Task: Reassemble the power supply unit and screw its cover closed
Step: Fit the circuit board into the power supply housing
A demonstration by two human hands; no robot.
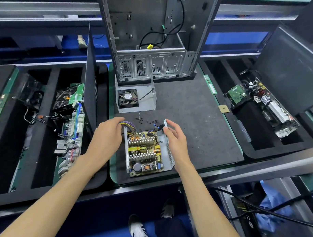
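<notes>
Nearest me, the open power supply unit sits at the front of the dark work mat, circuit board and heatsinks exposed. My left hand curls over the wire bundle at its far left corner, seemingly gripping it. My right hand is half open, thumb and fingers pinching the far right corner of the metal wall. Beyond, loose screws lie scattered. Further back lies the cover, fan inside. Behind it stands the empty computer case.
</notes>
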